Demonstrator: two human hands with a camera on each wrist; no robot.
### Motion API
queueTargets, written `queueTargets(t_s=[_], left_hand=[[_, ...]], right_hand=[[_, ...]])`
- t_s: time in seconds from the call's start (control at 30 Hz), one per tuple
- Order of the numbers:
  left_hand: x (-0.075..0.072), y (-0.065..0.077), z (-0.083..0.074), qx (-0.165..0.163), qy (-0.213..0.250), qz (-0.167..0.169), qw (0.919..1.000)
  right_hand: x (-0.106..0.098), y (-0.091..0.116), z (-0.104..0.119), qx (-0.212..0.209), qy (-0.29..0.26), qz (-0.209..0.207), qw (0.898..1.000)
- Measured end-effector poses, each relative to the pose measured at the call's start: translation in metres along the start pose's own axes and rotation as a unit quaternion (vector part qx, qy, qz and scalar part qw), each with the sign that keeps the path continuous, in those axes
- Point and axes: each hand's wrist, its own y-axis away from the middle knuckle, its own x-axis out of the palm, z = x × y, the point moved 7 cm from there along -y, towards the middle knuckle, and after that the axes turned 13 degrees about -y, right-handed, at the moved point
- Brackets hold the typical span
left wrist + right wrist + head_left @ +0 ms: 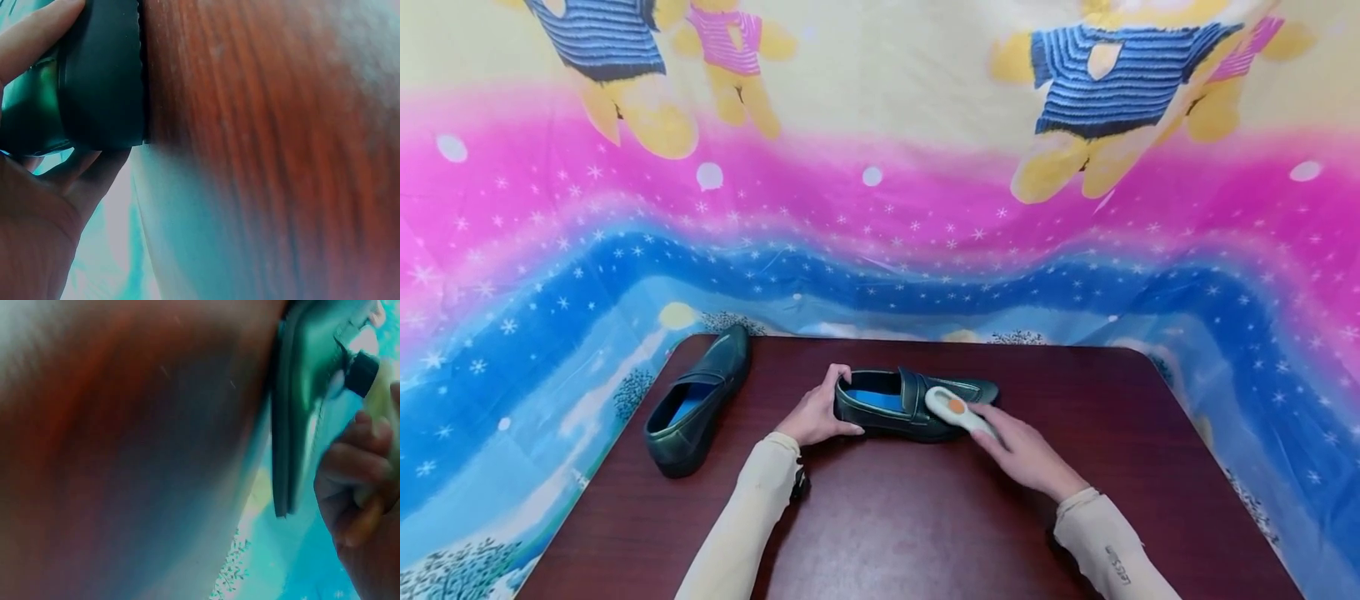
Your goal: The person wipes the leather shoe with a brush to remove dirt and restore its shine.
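A dark green-black loafer (880,422) with a blue insole sits on the brown table, its toe to the right. At its heel my left hand (815,417) grips the back, thumb on the near side and fingers round the far side. In the left wrist view the thumb presses beside the heel (103,81). My right hand (1026,457) holds a white shoe brush (942,403) with an orange spot over the loafer's front. The right wrist view shows the brush's dark head (362,374) by the upper, with fingers curled round the handle.
The matching loafer (681,446) stands on the table's left side, toe pointing to the back. A patterned cloth (865,242) with bears and snowflakes hangs behind and around the table (887,533).
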Motion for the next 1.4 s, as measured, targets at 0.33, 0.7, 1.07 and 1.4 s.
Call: queueTargets(t_s=[0.33, 0.7, 1.07, 1.4], left_hand=[[-0.001, 0.001, -0.002, 0.000, -0.002, -0.007, 1.0000], [-0.002, 0.000, -0.002, -0.002, -0.005, -0.010, 0.9999], [0.003, 0.003, -0.003, -0.008, 0.000, -0.001, 1.0000], [-0.003, 0.003, -0.002, -0.011, -0.011, -0.002, 0.9999]], right_hand=[[-0.025, 0.008, -0.027, -0.002, 0.124, -0.058, 0.991], [-0.045, -0.027, -0.004, 0.076, 0.032, -0.075, 0.994], [-0.001, -0.092, 0.023, 0.083, 0.029, 0.004, 0.996], [-0.026, -0.070, 0.001, 0.133, 0.065, -0.006, 0.989]])
